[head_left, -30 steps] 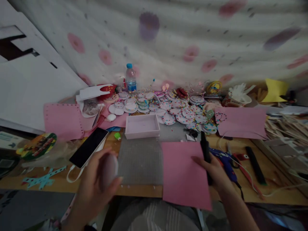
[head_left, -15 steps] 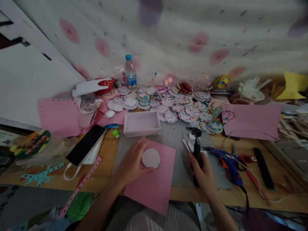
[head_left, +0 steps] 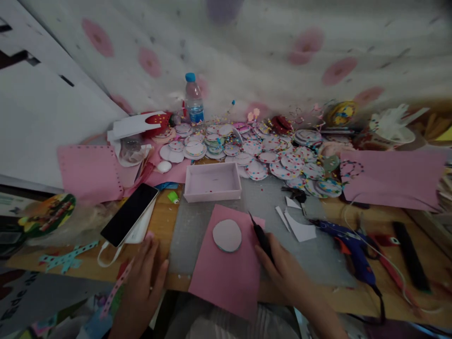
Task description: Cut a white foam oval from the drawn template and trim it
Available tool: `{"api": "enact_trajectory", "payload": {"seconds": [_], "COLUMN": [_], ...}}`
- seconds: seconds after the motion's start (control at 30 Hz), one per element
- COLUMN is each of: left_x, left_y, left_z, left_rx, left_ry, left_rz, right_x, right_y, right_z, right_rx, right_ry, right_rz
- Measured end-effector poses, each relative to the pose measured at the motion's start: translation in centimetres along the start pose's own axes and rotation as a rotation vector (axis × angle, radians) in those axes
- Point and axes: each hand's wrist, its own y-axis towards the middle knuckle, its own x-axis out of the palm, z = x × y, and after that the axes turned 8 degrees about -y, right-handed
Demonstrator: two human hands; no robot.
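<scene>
Hands: two bare hands low in frame, at the near table [head_left: 160,221] edge.
Right hand [head_left: 282,268]: fingers closed around a dark pen-like tool [head_left: 260,233]; what kind of tool is hard to tell in the dim, soft view.
Tool: tilted, tip pointing up and left, just right of the disc [head_left: 227,235], tip over the pink sheet [head_left: 226,268].
Left hand [head_left: 146,273]: fingers spread flat, holding nothing, resting at the table edge left of the pink sheet, near a punched pink strip [head_left: 116,289].
Disc: pale round cut-out lying flat on the upper part of the pink sheet, between box [head_left: 213,181] and hands, touched by neither hand.
Pink sheet: lies on the grey mat [head_left: 261,207], near end hanging over the table edge.
Box: shallow pale tray just behind the pink sheet.
Left side: phone [head_left: 130,214], screen dark, lying on a white slab; another pink sheet with punched edges [head_left: 90,172] behind it.
Right side: blue glue gun [head_left: 348,242] on the table, well apart from the right hand; white paper scraps [head_left: 298,228] on the mat between them.
Back: heap of dotted round discs [head_left: 278,160] beyond the box; water bottle [head_left: 194,100] upright by the flowered curtain [head_left: 247,52].
</scene>
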Motion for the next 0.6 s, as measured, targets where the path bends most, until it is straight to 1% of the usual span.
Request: {"api": "enact_trajectory", "payload": {"seconds": [0.07,0.13,0.2,0.23,0.3,0.37,0.47,0.5,0.6], "left_x": [0.5,1.0,1.5,1.7,2.4,3.5,5.7,6.3,8.0], "left_y": [0.1,0.9,2.3,3.1,4.5,5.5,6.4,6.5,6.7], "left_z": [0.2,0.8,1.9,2.6,4.3,6.3,9.1,9.8,10.9], "left_rx": [0.011,0.033,0.066,0.080,0.110,0.129,0.131,0.111,0.032], "left_ry": [-0.007,-0.059,-0.118,-0.130,-0.137,-0.098,-0.047,-0.038,-0.033], "left_rz": [-0.058,-0.100,-0.094,-0.074,0.001,0.051,-0.035,-0.065,-0.053], "right_x": [0.0,0.0,-0.1,-0.3,-0.5,-0.6,-0.3,-0.2,0.3], "right_y": [0.4,0.9,1.4,1.6,1.9,1.9,1.9,1.9,1.9], "right_z": [0.1,0.1,0.0,0.0,-0.2,-0.2,-0.1,0.0,-0.1], "right_rx": [-0.041,-0.062,-0.056,-0.041,-0.004,0.021,0.019,0.018,0.039], "right_ry": [-0.029,-0.040,-0.037,-0.029,0.002,0.045,0.109,0.122,0.131], "right_rz": [0.034,0.068,0.091,0.096,0.099,0.103,0.137,0.156,0.197]}}
